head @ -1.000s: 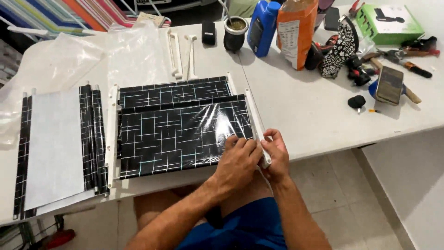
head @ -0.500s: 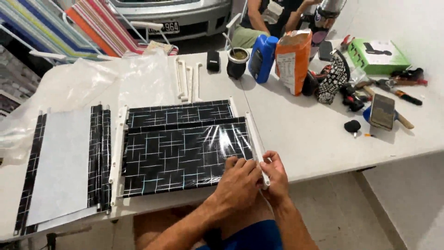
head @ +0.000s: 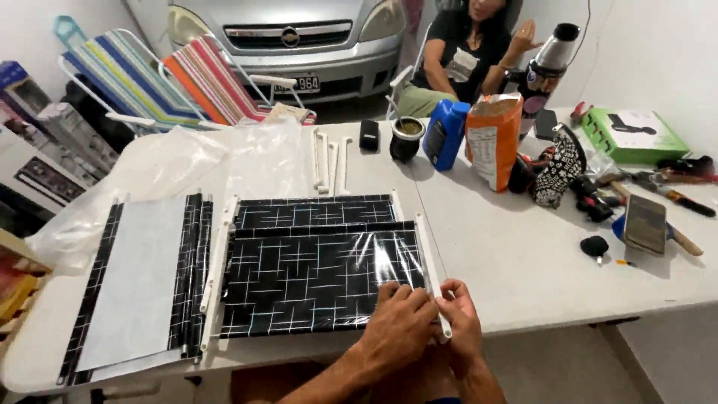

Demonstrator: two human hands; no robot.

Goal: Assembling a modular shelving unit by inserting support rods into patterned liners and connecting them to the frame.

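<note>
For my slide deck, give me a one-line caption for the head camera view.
Both hands, left hand and right hand, pinch a white plastic rail at the edge of a black patterned sheet on a white table.

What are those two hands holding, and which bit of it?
Both hands, left hand and right hand, pinch the white plastic rail at its near end, along the right edge of the black patterned sheet.

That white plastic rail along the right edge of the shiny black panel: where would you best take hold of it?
Probably at its near end, from the table's front edge. The white plastic rail is thin and lies flat, running away from the person, so its long sides suit a pinch. Both the left hand and right hand meet there, beside the black grid-patterned panel.
</note>
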